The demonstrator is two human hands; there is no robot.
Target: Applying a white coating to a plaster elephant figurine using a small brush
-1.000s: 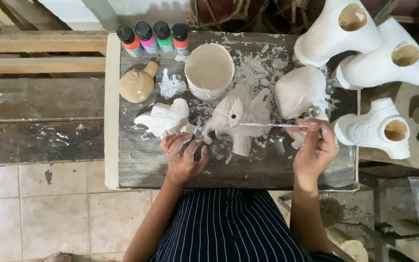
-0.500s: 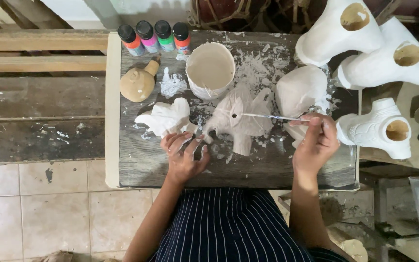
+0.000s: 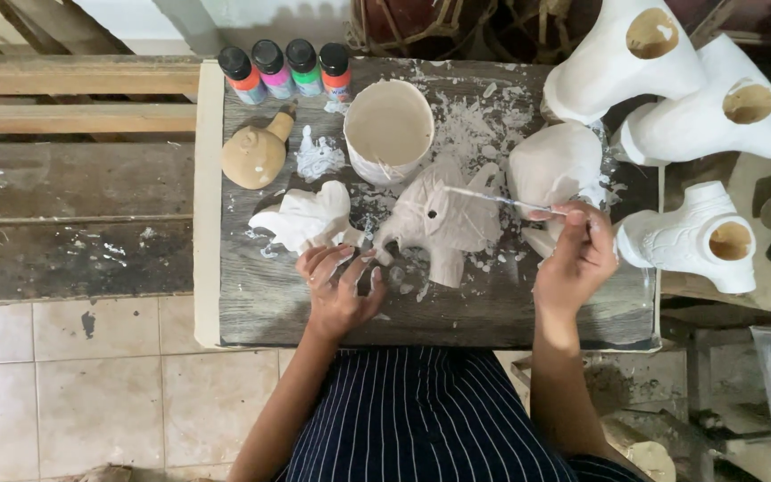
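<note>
Head view, looking straight down on a worn board (image 3: 493, 312) spattered with white.

Centre of frame: a pale unglazed elephant figure (image 3: 443, 219), trunk end toward the left. The left hand (image 3: 339, 286), at lower centre, steadies it at that end, fingers curled and pinched on the tip. The right hand (image 3: 577, 254), right of centre, has its fingers closed on a thin tool (image 3: 493, 197) whose tip lies across the elephant's back.

Handling, as a judgement: the figure looks like plaster or raw clay, so stiff, brittle and chalky, with moderate weight. Trunk, ears and legs are the thin parts likely to snap. The body is the safer place to grip, supported from under the belly. The dusty surface may shed and slip a little.

Around it: a second white figure (image 3: 305, 219) just left, near the left hand. A white cup (image 3: 388, 125) stands above centre. A tan gourd-shaped piece (image 3: 256, 153) sits at upper left, with four small paint bottles (image 3: 286, 70) in a row above it. A rounded white casting (image 3: 553, 165) is just above the right hand. Three large white hollow moulds (image 3: 671, 89) fill the upper right.
</note>
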